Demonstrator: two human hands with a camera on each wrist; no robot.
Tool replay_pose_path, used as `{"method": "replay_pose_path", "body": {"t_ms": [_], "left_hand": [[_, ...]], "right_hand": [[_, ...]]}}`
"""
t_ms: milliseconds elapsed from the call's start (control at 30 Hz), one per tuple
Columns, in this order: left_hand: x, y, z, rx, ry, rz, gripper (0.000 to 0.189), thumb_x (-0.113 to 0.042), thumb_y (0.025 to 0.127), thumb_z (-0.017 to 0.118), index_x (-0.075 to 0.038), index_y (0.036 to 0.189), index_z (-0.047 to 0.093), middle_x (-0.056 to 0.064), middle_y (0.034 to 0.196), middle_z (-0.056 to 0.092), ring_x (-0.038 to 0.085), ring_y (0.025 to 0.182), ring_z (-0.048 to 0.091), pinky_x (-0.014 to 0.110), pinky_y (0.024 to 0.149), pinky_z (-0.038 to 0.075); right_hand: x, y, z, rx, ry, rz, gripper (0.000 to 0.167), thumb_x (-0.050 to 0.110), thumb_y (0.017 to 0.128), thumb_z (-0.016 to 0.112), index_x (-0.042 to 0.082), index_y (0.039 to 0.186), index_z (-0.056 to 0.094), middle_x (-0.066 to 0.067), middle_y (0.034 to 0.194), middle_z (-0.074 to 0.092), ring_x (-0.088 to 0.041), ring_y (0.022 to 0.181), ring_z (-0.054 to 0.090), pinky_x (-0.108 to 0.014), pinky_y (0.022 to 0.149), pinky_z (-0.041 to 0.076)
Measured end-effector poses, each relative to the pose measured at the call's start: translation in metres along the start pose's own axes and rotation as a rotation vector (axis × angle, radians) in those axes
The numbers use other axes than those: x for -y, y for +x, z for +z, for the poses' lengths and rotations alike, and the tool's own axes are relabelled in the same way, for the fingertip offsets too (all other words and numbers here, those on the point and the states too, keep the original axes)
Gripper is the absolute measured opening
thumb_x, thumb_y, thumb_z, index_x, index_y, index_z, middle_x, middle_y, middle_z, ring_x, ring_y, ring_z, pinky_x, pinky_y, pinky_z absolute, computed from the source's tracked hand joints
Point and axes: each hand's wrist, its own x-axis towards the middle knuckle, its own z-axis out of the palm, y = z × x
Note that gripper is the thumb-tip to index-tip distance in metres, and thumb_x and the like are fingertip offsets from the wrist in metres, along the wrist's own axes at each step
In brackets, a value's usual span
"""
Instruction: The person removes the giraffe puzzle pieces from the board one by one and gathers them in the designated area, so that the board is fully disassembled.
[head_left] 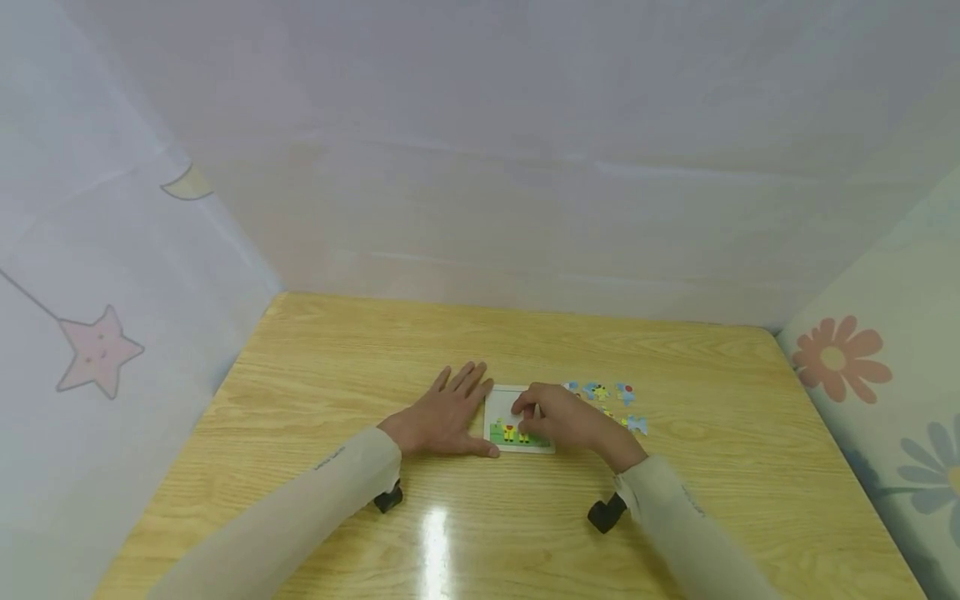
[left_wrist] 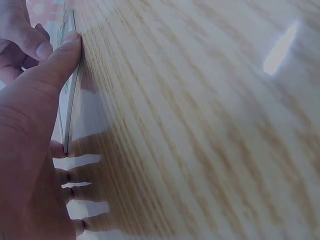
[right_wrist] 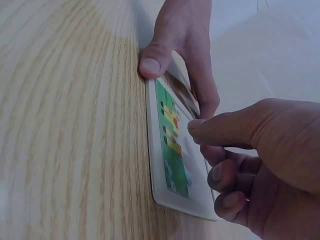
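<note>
A small white puzzle tray (head_left: 519, 450) lies on the wooden table, its near part filled by a green strip with yellow figures (right_wrist: 172, 135). My left hand (head_left: 444, 417) rests spread at the tray's left side, the thumb (left_wrist: 62, 62) against the near corner and the fingertips along the edge. Over the tray, my right hand (head_left: 558, 417) has bent fingers, with the thumb (right_wrist: 220, 129) close to the strip's upper edge. The index fingertip is partly hidden behind that thumb in the right wrist view, and I cannot tell whether a piece is between them.
Several loose jigsaw pieces (head_left: 626, 392), blue and yellow, lie right of the tray, partly behind the right hand. Pale curtains (head_left: 525, 208) with printed flowers and a star hang round the table (head_left: 360, 333). Black wrist cameras (head_left: 606, 512) jut from both sleeves.
</note>
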Motion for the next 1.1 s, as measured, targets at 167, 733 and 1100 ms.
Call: {"method": "replay_pose_path", "body": {"t_ms": [167,733,1100], "left_hand": [[-0.001,-0.001,-0.001,0.003,0.007,-0.001,0.119,-0.089,0.090,0.051,-0.011,0.172,0.017,0.014,0.182,0.001,0.033,0.170,0.001,0.062,0.137,0.008],[0.001,-0.002,0.002,-0.007,0.000,0.005,0.119,-0.088,0.090,0.052,-0.010,0.172,0.017,0.015,0.182,0.000,0.034,0.170,0.001,0.062,0.137,0.007],[0.000,-0.002,0.001,-0.010,-0.014,0.001,0.118,-0.088,0.090,0.052,-0.010,0.172,0.018,0.014,0.182,0.000,0.033,0.170,0.001,0.062,0.137,0.007]], "right_hand": [[0.008,0.005,0.005,0.006,0.007,-0.018,0.025,0.012,0.104,0.070,0.001,0.126,0.073,-0.003,0.104,0.070,-0.011,0.083,0.060,-0.022,0.074,0.053],[0.016,0.018,0.021,0.059,-0.053,0.021,0.033,0.020,0.095,0.082,0.006,0.122,0.068,-0.003,0.109,0.070,-0.012,0.091,0.061,-0.032,0.083,0.055],[0.016,0.017,0.023,0.040,-0.038,0.014,0.038,0.018,0.093,0.085,0.009,0.119,0.058,-0.003,0.110,0.064,-0.016,0.091,0.055,-0.030,0.081,0.051]]}}
